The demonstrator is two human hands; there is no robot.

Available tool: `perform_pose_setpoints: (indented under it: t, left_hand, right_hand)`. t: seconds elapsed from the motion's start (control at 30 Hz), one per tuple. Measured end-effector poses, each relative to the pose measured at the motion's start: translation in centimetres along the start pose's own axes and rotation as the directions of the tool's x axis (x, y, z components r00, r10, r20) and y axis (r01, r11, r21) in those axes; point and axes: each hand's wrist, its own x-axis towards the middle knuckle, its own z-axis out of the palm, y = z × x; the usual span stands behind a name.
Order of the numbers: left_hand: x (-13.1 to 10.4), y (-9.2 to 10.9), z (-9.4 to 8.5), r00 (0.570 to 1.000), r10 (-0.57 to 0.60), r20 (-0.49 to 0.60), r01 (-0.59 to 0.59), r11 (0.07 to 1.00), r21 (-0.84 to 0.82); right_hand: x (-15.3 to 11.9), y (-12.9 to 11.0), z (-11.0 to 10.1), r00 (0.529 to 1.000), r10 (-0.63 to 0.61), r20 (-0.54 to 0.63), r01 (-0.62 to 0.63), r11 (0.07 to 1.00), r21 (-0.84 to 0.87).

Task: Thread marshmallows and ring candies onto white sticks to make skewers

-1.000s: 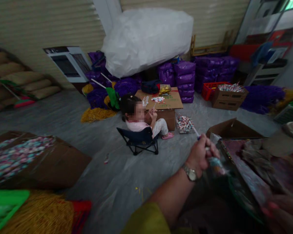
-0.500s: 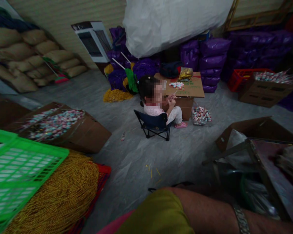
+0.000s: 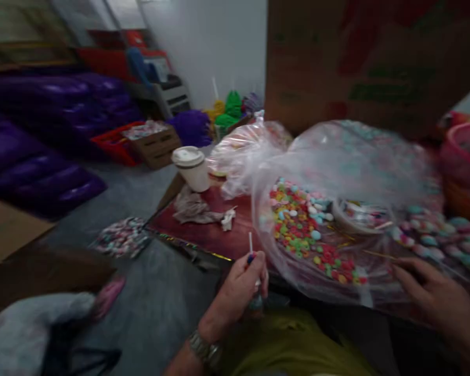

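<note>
My left hand (image 3: 238, 284) is closed around a thin white stick (image 3: 250, 242) that points up, with a small dark blue piece at the thumb. Something pale and wrapped shows below the fist, mostly hidden by the fingers. Over the table's right side my right hand (image 3: 438, 295) pinches a thin gold twist tie (image 3: 378, 254), slightly blurred. Between the hands lies a clear plastic sheet with colourful ring candies (image 3: 297, 230) in a loose spread. Behind them stands a round clear tub (image 3: 364, 216) with shiny wrapped pieces. Pastel candies (image 3: 442, 235) lie near my right hand.
Large clear bags of pastel candies (image 3: 360, 146) fill the table's back. A lidded paper cup (image 3: 191, 168) and crumpled paper (image 3: 196, 209) sit at the left corner. A pink basket (image 3: 466, 146) stands far right. A seated person's leg (image 3: 43, 318) is at lower left.
My view has swung right, from the floor with a seated person to the candy table. Both my hands are now in view, holding the stick and the gold tie.
</note>
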Motion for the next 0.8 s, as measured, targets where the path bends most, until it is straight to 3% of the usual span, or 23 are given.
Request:
perform_pose_setpoints:
  t: [0.13,0.27,0.33,0.37,0.43,0.47,0.53,0.57,0.6,0.63,0.7,0.8]
  left_hand:
    - [1.9,0.1,3.4,0.990,-0.050,0.129,0.037,0.995,0.097]
    - [2.7,1.1,6.2,0.970,-0.093,0.226,0.082,0.995,0.057]
    - [3.3,1.6,7.0,0.948,-0.114,0.297,0.119,0.993,0.001]
    - [3.5,1.7,7.3,0.935,-0.124,0.334,0.139,0.990,-0.023]
    - [3.9,1.9,7.7,0.909,-0.141,0.391,0.168,0.985,-0.036]
    - [4.1,1.9,7.9,0.900,-0.146,0.411,0.169,0.985,-0.020]
    - [4.4,1.8,8.1,0.889,-0.161,0.430,0.160,0.986,0.040]
    - [4.5,1.8,8.1,0.888,-0.171,0.428,0.155,0.985,0.071]
    - [4.5,1.8,8.0,0.890,-0.176,0.422,0.152,0.984,0.091]
    - [4.5,1.8,7.8,0.891,-0.181,0.417,0.153,0.983,0.099]
    - [4.3,2.1,7.1,0.882,-0.191,0.430,0.161,0.981,0.104]
    - [4.0,2.7,6.0,0.822,-0.268,0.502,0.194,0.961,0.195]
  right_hand:
    - [0.8,1.1,1.1,0.982,-0.146,0.123,0.142,0.989,0.046]
    - [2.4,-0.7,2.8,0.933,-0.334,0.135,0.336,0.942,0.006]
    - [2.5,-2.1,2.8,0.929,-0.356,0.104,0.348,0.933,0.087]
    - [2.4,-2.9,2.8,0.934,-0.339,0.114,0.317,0.931,0.179]
    - [1.9,-4.8,3.2,0.914,-0.310,0.263,0.178,0.887,0.427]
    - [1.6,-5.8,3.6,0.867,-0.324,0.378,0.075,0.835,0.545]
    - [1.1,-7.5,4.8,0.730,-0.409,0.548,-0.139,0.695,0.705]
    - [0.9,-8.1,5.4,0.675,-0.454,0.582,-0.214,0.634,0.743]
    - [0.8,-8.5,6.0,0.653,-0.478,0.587,-0.249,0.597,0.763]
    - [0.8,-8.6,6.5,0.667,-0.476,0.573,-0.246,0.586,0.772]
    - [0.8,-8.4,7.2,0.745,-0.431,0.510,-0.153,0.634,0.758]
    - [1.0,-7.8,7.4,0.819,-0.417,0.393,0.069,0.752,0.655]
